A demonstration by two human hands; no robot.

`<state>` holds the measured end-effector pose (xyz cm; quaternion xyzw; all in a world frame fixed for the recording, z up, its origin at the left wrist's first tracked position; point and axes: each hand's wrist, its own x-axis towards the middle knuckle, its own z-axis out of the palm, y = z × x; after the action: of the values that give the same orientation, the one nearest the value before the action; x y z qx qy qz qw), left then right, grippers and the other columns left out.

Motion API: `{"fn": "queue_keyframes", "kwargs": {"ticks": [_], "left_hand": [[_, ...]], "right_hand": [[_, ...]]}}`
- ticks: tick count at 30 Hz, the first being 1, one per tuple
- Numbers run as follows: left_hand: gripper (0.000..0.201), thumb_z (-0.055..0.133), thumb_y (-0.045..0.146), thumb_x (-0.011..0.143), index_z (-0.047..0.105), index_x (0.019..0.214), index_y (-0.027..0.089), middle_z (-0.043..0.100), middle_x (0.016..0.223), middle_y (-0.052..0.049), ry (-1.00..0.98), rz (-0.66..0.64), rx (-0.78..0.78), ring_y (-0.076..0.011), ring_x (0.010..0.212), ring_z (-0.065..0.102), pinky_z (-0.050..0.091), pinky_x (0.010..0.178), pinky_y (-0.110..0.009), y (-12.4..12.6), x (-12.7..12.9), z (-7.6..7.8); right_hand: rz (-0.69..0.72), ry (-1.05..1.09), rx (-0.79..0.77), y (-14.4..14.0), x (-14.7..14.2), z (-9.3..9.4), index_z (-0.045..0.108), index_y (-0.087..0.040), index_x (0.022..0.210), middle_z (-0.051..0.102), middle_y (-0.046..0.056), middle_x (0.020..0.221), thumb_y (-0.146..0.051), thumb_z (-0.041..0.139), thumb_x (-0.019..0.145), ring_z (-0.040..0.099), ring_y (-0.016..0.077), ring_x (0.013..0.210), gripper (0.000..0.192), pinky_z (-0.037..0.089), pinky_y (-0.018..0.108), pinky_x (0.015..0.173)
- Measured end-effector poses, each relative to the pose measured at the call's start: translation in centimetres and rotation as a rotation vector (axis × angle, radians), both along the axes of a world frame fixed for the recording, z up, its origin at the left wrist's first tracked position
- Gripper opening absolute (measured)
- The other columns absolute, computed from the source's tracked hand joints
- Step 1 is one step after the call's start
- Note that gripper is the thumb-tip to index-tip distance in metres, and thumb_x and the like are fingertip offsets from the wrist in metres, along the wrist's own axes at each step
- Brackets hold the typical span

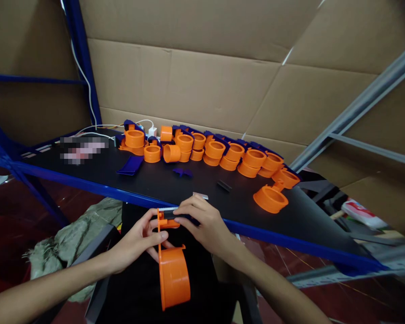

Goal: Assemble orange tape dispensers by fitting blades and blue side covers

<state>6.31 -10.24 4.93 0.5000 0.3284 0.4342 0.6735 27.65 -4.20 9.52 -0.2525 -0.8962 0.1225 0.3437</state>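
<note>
My left hand (140, 240) grips an orange plastic tape dispenser (172, 274) by its upper arm, just in front of the black table's blue front edge (121, 194). My right hand (202, 222) pinches a small dark serrated blade piece (170, 212) at the dispenser's top end. A single orange dispenser (270, 198) lies on the table to the right of my hands. Along the back runs a row of several orange dispensers (219, 150) with dark blue parts.
Loose dark blue pieces (131, 165) (182, 172) and a small black piece (224, 185) lie on the black table. White cables and a plug (151, 131) sit at the back. Cardboard walls stand behind. A grey sack (70, 238) lies on the floor at left.
</note>
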Motion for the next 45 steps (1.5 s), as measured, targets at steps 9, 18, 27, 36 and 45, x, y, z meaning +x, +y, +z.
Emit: {"fn": "queue_keyframes", "kwargs": {"ticks": [9,18,27,36,45], "left_hand": [[0.043,0.066,0.034,0.092,0.047,0.129,0.028,0.065,0.125,-0.010,0.033,0.000,-0.001,-0.0252,0.101,0.072,0.059,0.070,-0.029,-0.1,-0.1,0.1],[0.045,0.064,0.042,0.091,0.049,0.131,0.025,0.069,0.118,-0.010,0.034,0.098,-0.066,-0.0211,0.092,0.071,0.056,0.071,-0.028,0.3,0.1,-0.3],[0.040,0.063,0.051,0.090,0.057,0.113,0.019,0.069,0.081,-0.002,0.031,0.208,-0.091,-0.0145,0.065,0.062,0.049,0.065,-0.026,0.7,0.3,-1.2],[0.031,0.062,0.043,0.092,0.058,0.114,0.022,0.067,0.081,0.001,0.087,0.269,0.087,-0.0145,0.067,0.062,0.050,0.073,-0.028,-0.3,0.4,0.3],[0.031,0.059,0.048,0.092,0.058,0.105,0.019,0.070,0.079,-0.002,-0.074,0.265,-0.112,-0.0155,0.061,0.065,0.051,0.063,-0.027,0.7,0.0,-0.3]], "right_hand": [[-0.117,0.202,0.025,-1.5,-1.8,-1.3,0.073,-0.025,0.101,0.067,0.006,0.094,-0.021,0.066,0.091,0.065,0.0206,0.091,0.013,0.056,0.037,0.080],[-0.124,0.287,-0.006,-1.6,-1.6,-2.3,0.070,-0.025,0.103,0.072,0.006,0.110,-0.011,0.058,0.093,0.069,0.0192,0.101,0.020,0.058,0.035,0.089],[0.096,0.162,-0.029,-2.2,-1.0,-2.0,0.068,-0.024,0.115,0.068,0.007,0.128,-0.009,0.054,0.095,0.066,0.0184,0.116,0.029,0.056,0.035,0.099],[0.026,0.328,-0.037,-3.4,-2.3,-2.0,0.070,-0.025,0.110,0.073,0.006,0.111,-0.007,0.062,0.090,0.070,0.0198,0.105,0.027,0.060,0.037,0.093],[0.110,0.143,-0.081,-1.7,-0.7,-0.6,0.071,-0.023,0.109,0.072,0.005,0.117,-0.011,0.052,0.096,0.069,0.0176,0.109,0.026,0.057,0.032,0.094]]}}
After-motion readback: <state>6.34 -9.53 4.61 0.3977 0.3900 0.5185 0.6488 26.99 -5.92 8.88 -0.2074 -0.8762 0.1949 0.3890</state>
